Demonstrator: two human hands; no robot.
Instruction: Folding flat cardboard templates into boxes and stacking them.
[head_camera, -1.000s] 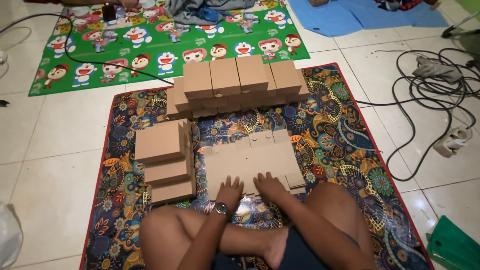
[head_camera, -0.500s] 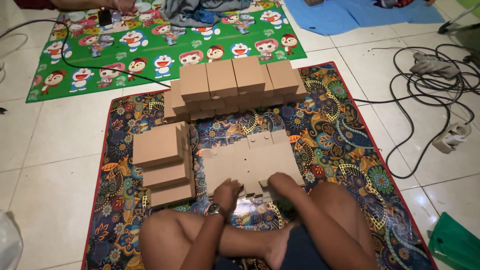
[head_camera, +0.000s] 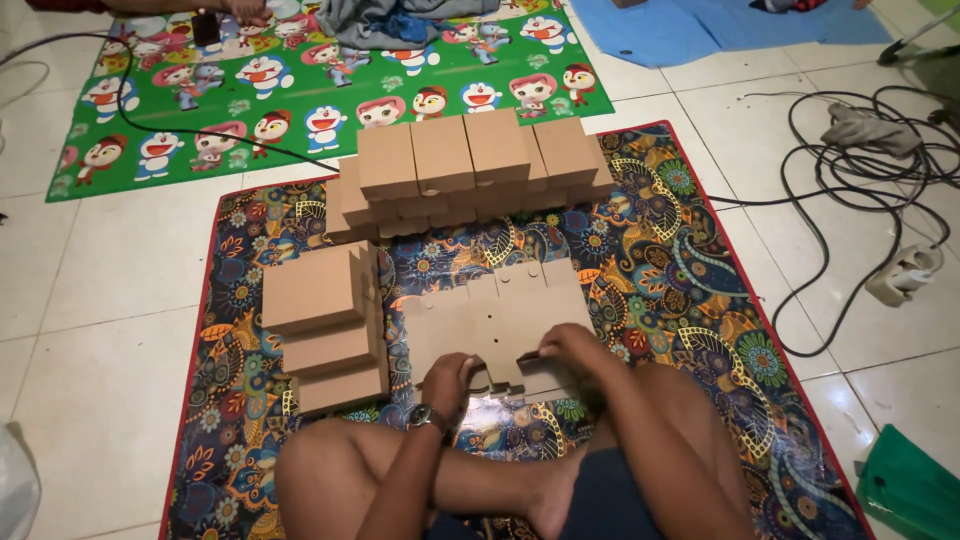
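I sit cross-legged on a patterned mat (head_camera: 690, 260). A pile of flat brown cardboard box blanks (head_camera: 500, 315) lies in front of my knees. My left hand (head_camera: 452, 375), with a dark wristwatch, grips the near left edge of the top blank. My right hand (head_camera: 572, 345) pinches its near right edge, lifting that edge slightly. To the left lies a stack of folded cardboard boxes (head_camera: 325, 325). Behind the blanks stands a row of folded boxes (head_camera: 470, 165), stacked in layers.
A green cartoon play mat (head_camera: 310, 85) lies beyond the patterned mat, with a blue mat (head_camera: 700, 25) to its right. Black cables (head_camera: 850, 190) and a white power strip (head_camera: 905, 272) lie on the tiles at right. A green bag (head_camera: 910, 485) sits bottom right.
Both hands slid from flat on the blanks to their near edge and closed on the top sheet. The view tilted slightly closer.
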